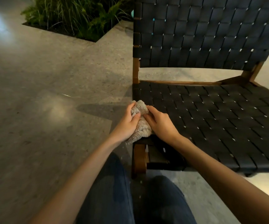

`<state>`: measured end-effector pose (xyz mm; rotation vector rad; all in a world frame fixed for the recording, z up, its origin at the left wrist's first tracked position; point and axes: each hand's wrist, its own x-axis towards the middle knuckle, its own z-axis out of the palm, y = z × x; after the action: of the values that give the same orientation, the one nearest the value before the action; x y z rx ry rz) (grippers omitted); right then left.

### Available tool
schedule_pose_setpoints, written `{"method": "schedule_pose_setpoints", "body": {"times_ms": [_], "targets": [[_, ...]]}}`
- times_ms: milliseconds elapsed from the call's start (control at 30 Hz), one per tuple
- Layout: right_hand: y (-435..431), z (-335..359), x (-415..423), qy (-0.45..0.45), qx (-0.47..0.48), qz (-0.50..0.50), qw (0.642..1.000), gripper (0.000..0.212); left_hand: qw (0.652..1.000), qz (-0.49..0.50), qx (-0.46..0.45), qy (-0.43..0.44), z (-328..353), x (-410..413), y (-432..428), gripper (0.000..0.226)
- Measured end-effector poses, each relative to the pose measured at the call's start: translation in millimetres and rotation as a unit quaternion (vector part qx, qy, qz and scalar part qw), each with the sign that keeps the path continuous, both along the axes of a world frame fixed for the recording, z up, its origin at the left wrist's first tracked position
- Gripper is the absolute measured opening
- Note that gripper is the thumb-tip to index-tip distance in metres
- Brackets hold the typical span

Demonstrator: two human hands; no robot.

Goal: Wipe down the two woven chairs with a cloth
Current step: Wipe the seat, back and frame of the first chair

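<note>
Partly hidden: cloth (143, 129) btwn left hand (127, 125), right hand (161, 126); chair (211, 118) cropped rt.

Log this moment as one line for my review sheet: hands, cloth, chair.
left hand: grips cloth | right hand: grips cloth | cloth: bunched, at image-left edge of woven chair seat

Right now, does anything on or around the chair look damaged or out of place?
Nothing stands out. On the woven chair the straps lie even and the frame looks sound. The cloth is bunched between left hand and right hand at the seat's corner. A thin bright streak on the floor may be just a glint.
</note>
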<state>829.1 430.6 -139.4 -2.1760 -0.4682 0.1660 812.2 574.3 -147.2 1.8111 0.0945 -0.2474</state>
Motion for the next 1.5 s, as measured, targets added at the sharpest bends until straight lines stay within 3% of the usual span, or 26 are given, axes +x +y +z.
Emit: {"method": "schedule_pose_setpoints", "body": {"times_ms": [400, 600, 700, 933, 1133, 1333, 1500], "targets": [[-25.5, 9.1, -89.1, -0.074, -0.022, 0.024, 0.997, 0.039, 0.997, -0.006, -0.033, -0.066, 1.6, -95.8, -14.9, 0.061], [-47.5, 3.6, -110.0, -0.142, -0.034, 0.072, 0.987, 0.048, 0.975, -0.033, 0.104, -0.192, -1.5, -130.2, -27.8, 0.067], [-49.6, 1.2, -109.6, -0.163, -0.052, 0.08, 0.982, 0.047, 0.972, -0.044, 0.142, -0.18, 0.6, -132.9, -28.8, 0.074], [-43.2, -0.4, -114.8, -0.128, 0.004, 0.043, 0.991, 0.044, 0.966, -0.07, 0.218, -0.117, 8.8, -126.0, -25.9, 0.085], [-50.0, -18.0, -135.0, -0.176, 0.076, 0.048, 0.98, 0.04, 0.916, -0.076, 0.323, -0.223, -14.7, -143.0, -20.3, 0.096], [-51.6, -34.4, -143.6, -0.231, 0.119, 0.051, 0.964, 0.034, 0.907, -0.027, 0.297, -0.296, -34.2, -153.8, -26.6, 0.079], [-62.6, -27.8, -142.7, -0.26, 0.048, 0.052, 0.963, 0.03, 0.88, -0.02, 0.368, -0.3, -26.9, -159.8, -30.4, 0.079]]}}
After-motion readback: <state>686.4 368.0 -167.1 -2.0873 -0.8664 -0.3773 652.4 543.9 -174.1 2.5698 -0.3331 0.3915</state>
